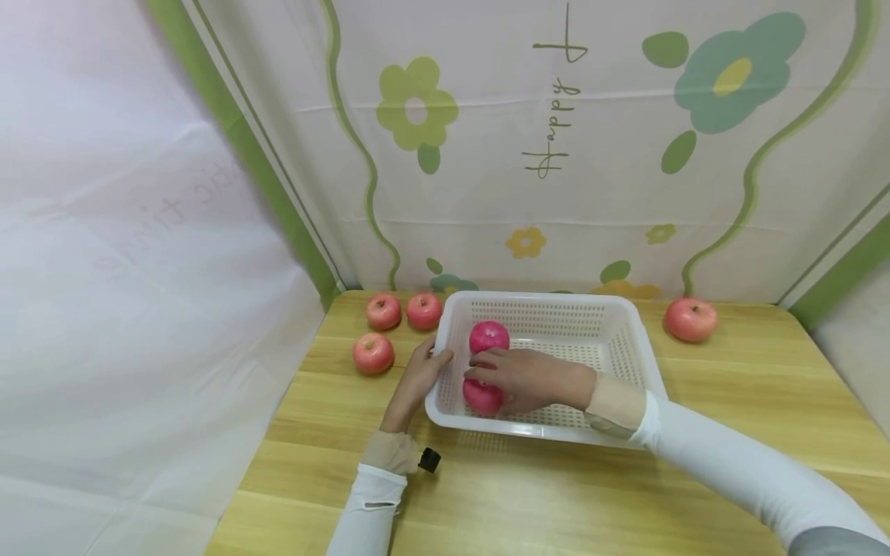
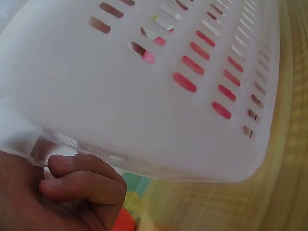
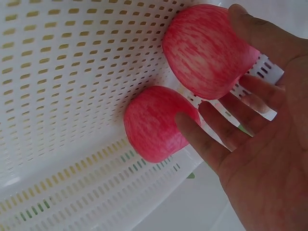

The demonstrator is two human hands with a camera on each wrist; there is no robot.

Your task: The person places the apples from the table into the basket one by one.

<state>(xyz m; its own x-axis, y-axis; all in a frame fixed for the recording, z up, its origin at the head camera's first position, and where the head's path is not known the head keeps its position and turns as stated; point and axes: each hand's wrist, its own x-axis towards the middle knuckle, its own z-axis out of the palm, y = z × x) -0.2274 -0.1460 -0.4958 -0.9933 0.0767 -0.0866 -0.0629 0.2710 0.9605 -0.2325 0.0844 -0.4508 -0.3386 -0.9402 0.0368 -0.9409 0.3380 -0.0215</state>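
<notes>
A white perforated plastic basket (image 1: 542, 432) stands on the table. My left hand (image 1: 420, 374) grips its left rim, and in the left wrist view the fingers (image 2: 91, 185) curl at the rim. Two red apples lie inside at the left end: a far apple (image 1: 489, 337) and a near apple (image 1: 481, 398). Reaching into the basket, my right hand (image 1: 531, 378) is at the near apple. In the right wrist view its thumb touches that apple (image 3: 207, 53), with the fingers extended loosely beside it. One fingertip meets the other apple (image 3: 154, 125).
Left of the basket, three apples sit on the wooden table (image 1: 542, 502): two at the back (image 1: 384, 311) (image 1: 424, 310) and one closer (image 1: 373, 354). Another apple (image 1: 691, 319) is right of the basket. A printed curtain (image 1: 480, 201) hangs behind the table.
</notes>
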